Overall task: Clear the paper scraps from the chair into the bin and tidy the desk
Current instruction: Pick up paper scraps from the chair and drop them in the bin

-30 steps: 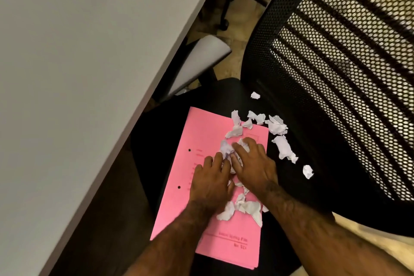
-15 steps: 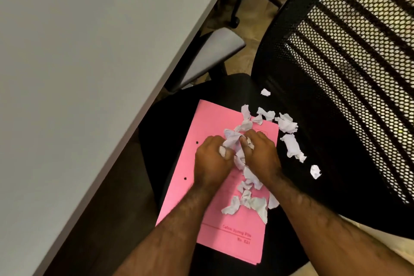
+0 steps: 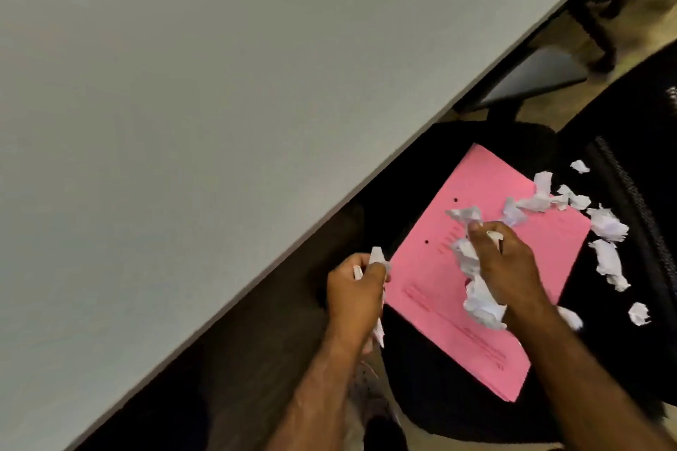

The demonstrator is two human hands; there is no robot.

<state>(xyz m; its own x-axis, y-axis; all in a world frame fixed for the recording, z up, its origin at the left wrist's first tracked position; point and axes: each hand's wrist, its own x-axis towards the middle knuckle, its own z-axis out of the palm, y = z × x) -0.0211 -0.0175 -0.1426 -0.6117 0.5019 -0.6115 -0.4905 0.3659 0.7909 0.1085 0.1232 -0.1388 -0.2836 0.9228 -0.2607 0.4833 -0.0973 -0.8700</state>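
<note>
Scraps (image 3: 606, 256) are now gripped in both fists, left hand (image 3: 353, 291) drawn off the folder (image 3: 432, 289), right hand (image 3: 507, 267) over it; binning is judged next.

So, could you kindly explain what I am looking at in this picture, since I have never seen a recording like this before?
There is no machine here: a person wears a camera on the head, so the one view looks down at their own two bare hands. The big grey surface is a desk. Beside it stands a black office chair, and on its seat lies a pink folder strewn with torn white paper scraps. The left hand is closed around a few scraps and held off the folder's edge. The right hand is over the folder, gripping a larger crumpled bunch. More scraps lie loose near the backrest. No bin shows in this view.
</note>
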